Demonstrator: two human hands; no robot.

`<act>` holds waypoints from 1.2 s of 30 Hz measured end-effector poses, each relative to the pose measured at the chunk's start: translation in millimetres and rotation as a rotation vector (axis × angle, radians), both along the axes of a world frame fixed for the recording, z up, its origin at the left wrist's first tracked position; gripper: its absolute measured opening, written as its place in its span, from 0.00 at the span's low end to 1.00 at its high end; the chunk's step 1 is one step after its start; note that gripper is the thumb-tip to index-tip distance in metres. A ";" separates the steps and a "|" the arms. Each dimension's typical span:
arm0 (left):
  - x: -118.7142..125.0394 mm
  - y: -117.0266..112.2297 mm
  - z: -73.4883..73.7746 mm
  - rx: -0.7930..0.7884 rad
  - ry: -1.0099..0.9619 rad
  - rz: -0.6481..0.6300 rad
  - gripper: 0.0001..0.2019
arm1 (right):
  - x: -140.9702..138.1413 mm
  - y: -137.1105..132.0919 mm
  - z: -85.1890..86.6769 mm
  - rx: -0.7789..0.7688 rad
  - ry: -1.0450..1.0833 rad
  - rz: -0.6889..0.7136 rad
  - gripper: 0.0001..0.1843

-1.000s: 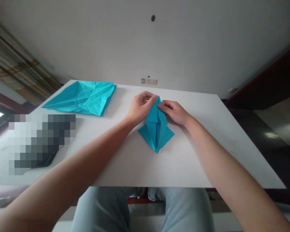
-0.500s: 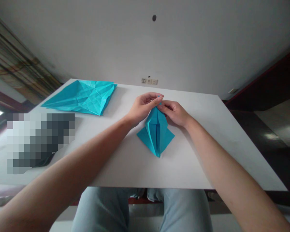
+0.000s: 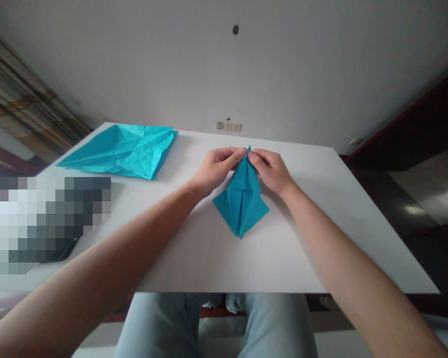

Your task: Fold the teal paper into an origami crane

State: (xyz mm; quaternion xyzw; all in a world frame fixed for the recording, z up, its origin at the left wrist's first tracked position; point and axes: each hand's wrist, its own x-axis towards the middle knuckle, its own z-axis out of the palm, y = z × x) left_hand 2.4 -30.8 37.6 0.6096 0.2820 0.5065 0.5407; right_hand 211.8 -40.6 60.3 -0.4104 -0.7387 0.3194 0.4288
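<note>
A folded piece of blue origami paper (image 3: 243, 191) rests on the white table in front of me, diamond-shaped with side flaps and a slit down its lower middle. Its narrow tip points away from me. My left hand (image 3: 222, 166) pinches the left edge just below that tip, thumb on top. From the other side, my right hand (image 3: 271, 166) grips the right edge near the same tip, fingers curled. The undersides of the fingertips are hidden by the paper and thumbs.
A larger creased blue sheet (image 3: 130, 151) lies at the table's back left. Closer on the left is a pixelated, blurred-out object (image 3: 59, 219). The white table (image 3: 194, 263) backs onto a wall with sockets (image 3: 228, 127); a curtain (image 3: 26, 94) hangs at left.
Both hands have shifted slightly apart at the far tip, which now shows between them. The folded paper's upper part lies flatter and its centre slit looks narrower.
</note>
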 end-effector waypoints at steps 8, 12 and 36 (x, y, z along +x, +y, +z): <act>3.5 -1.0 -0.4 -0.011 -0.010 0.029 0.37 | -2.3 -4.7 2.1 0.073 -0.066 -0.075 0.46; 3.6 1.5 -2.2 0.035 0.011 0.101 0.37 | -0.7 -2.3 -0.9 0.039 -0.079 0.012 0.44; -17.2 -3.0 4.3 0.336 1.019 0.158 0.06 | 22.5 24.5 -29.4 -0.094 -0.371 -0.212 0.14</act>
